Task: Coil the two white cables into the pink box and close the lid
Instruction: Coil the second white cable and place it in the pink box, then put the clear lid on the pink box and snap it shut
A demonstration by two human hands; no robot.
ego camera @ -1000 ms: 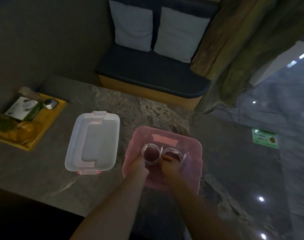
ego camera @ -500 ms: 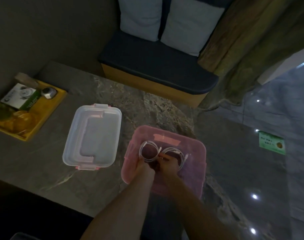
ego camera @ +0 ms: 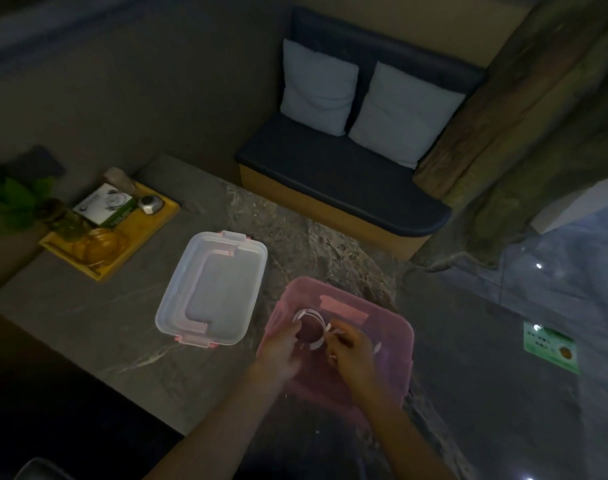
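The pink box (ego camera: pixel 382 362) stands open on the stone table near its right front corner. Inside it lies a white cable coil (ego camera: pixel 313 323), a round loop between my two hands. My left hand (ego camera: pixel 282 348) touches the loop's left side with loosely bent fingers. My right hand (ego camera: pixel 351 351) covers the right part of the cables and pinches white cable at its fingertips. A second coil is mostly hidden under my right hand; only a short white bit (ego camera: pixel 377 348) shows. The clear lid (ego camera: pixel 212 289) with pink clasps lies flat on the table to the left of the box.
A yellow tray (ego camera: pixel 146 230) with a card, a small metal object, a glass dish and a plant stands at the table's left back. A dark bench (ego camera: pixel 340 181) with two pale cushions sits behind the table. Shiny floor lies to the right.
The camera tilted up and the view shifted. My hands stayed in the box; my right hand moved over the right coil, which now is mostly covered, and the left loop sits more open.
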